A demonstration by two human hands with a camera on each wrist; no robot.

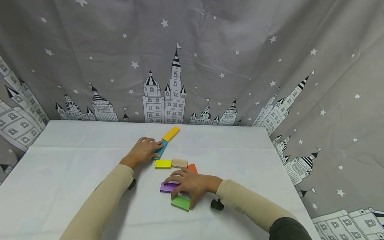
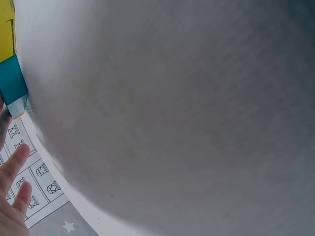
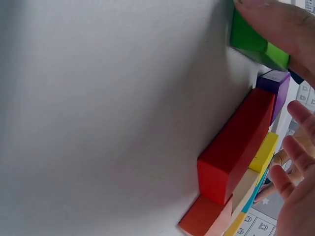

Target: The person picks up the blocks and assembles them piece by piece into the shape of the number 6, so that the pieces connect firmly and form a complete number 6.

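Observation:
My left hand [image 1: 144, 151] pinches a flat blue block [image 1: 161, 149] between thumb and index finger; its other fingers are extended. The far end of that block meets a yellow-orange block [image 1: 171, 133]. With thumb and index finger at its two ends, my right hand [image 1: 192, 183] holds a green block [image 1: 180, 202]. A purple block [image 1: 168, 187] lies just beyond the green one, partly under the right fingers. The red block [image 3: 236, 145], hidden beneath the right hand in the head view, shows in the right wrist view between the purple and orange blocks.
A yellow block [image 1: 163, 164], a plain wood block [image 1: 179, 163] and an orange block [image 1: 192, 168] run in a row between the hands. All lie on a white-covered table [image 1: 75, 186]. Behind it hangs a grey curtain [image 1: 210, 40] printed with castles and stars.

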